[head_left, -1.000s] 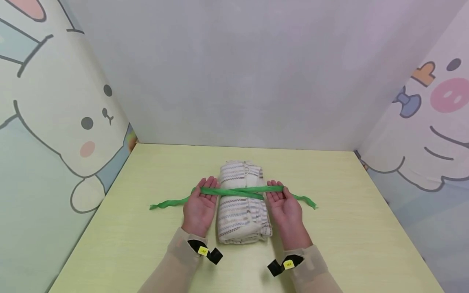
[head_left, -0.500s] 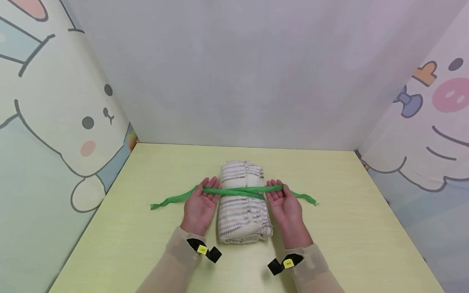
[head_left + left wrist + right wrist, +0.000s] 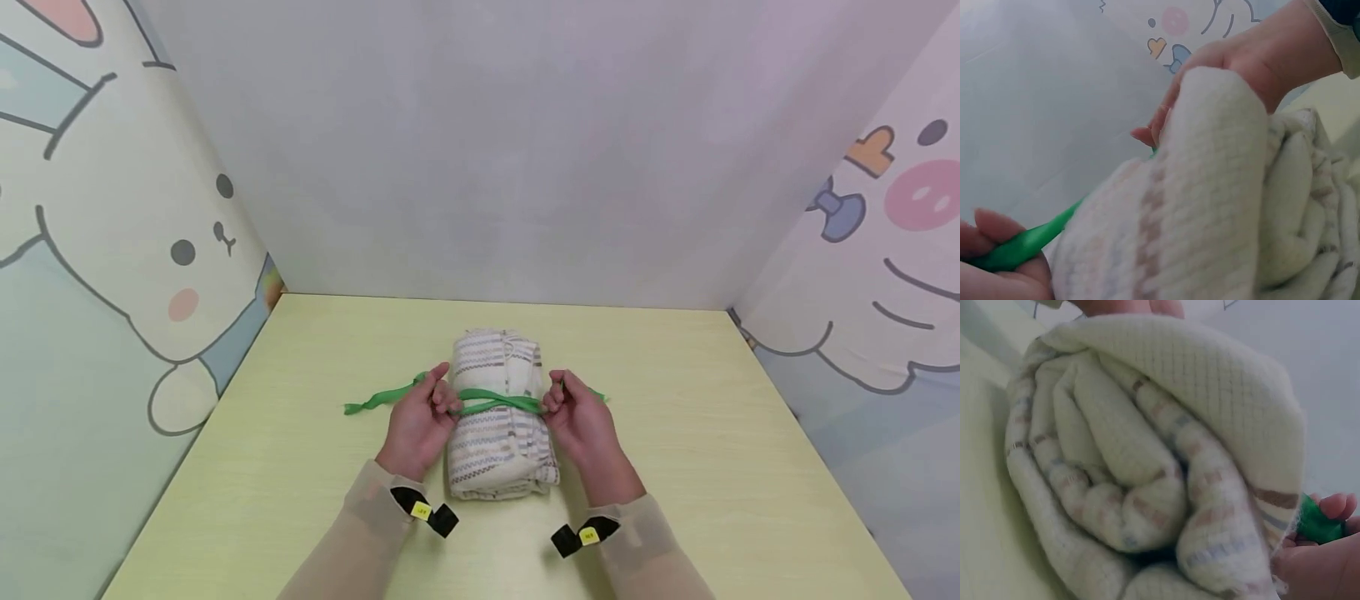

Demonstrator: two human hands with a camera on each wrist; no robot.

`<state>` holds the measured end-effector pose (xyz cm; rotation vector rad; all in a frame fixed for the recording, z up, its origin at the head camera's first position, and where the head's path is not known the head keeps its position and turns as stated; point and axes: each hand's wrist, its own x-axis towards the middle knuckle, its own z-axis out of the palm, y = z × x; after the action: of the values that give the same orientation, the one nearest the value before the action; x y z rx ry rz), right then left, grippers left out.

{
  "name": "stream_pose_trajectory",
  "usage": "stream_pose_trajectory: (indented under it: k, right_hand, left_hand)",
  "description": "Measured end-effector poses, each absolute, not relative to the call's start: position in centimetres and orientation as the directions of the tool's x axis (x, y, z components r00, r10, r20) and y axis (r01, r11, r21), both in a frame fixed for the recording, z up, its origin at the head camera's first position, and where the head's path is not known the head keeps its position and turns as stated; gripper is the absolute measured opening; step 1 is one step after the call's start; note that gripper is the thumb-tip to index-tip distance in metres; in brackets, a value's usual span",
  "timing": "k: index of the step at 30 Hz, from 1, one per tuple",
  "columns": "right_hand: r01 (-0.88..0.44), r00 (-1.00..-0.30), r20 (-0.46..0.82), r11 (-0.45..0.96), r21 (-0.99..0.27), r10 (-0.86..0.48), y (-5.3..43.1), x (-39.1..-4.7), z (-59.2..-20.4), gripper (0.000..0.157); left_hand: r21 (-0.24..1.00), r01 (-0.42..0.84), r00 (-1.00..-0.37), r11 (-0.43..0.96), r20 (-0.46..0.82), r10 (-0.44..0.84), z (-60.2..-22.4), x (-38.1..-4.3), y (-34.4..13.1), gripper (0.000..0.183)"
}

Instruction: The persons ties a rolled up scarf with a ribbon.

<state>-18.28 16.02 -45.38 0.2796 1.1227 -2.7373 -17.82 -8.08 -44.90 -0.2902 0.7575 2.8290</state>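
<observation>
A rolled, striped cloth bundle (image 3: pixel 487 454), whitish with rows of coloured pattern, lies lengthwise at the middle of the table. Across its top runs a green ribbon (image 3: pixel 495 402), its two strands crossing. To the left side, my left hand (image 3: pixel 422 421) grips one strand with curled fingers; a loose tail trails out behind it. My right hand (image 3: pixel 581 421) grips the other strand at the opposite side, a short tail showing beyond. In the left wrist view, the green ribbon (image 3: pixel 1029 245) passes between the fingers. The right wrist view shows the bundle's spiral end (image 3: pixel 1141 481), with green ribbon (image 3: pixel 1319 522) in the fingers.
The pale yellow table (image 3: pixel 712 433) extends on both sides of the bundle. Behind it rises a plain grey-white wall (image 3: pixel 487 150). Cartoon-printed panels (image 3: pixel 97 350) stand at left and right. Each wrist wears a black strap with a small black block.
Both hands have curled from flat, palm-up fingers into grips on the ribbon. Its strands sit closer together over the bundle, and the loose tails have drawn inward and shortened.
</observation>
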Motion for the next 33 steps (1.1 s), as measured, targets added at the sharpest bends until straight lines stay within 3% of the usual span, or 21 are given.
stream_pose_trajectory:
  k: [5, 12, 23, 33]
  right_hand:
    - [0.182, -0.983, -0.171, -0.419, -0.889, -0.065, 16.0, -18.5, -45.0, 0.032]
    - [0.096, -0.993, -0.082, -0.177, -0.979, -0.083, 15.4, -18.8, -44.5, 0.031]
    - [-0.037, -0.987, 0.04, -0.022, -0.999, -0.153, 14.2, -19.0, -42.8, 0.037]
    - [-0.126, -0.964, 0.107, 0.068, -0.99, -0.242, 13.4, -19.6, -41.9, 0.037]
  left_hand:
    - [0.571, -0.248, -0.969, -0.783, -0.156, 0.193, -44.4, -17.9, -7.7, 0.017]
    - [0.748, -0.25, -0.965, -0.615, -0.142, 0.22, -43.8, -18.3, -7.4, 0.02]
    - [0.925, -0.224, -0.955, -0.307, -0.147, 0.257, -42.1, -18.9, -6.4, 0.031]
    - [0.958, -0.191, -0.959, -0.213, -0.136, 0.249, -41.5, -19.0, -6.0, 0.033]
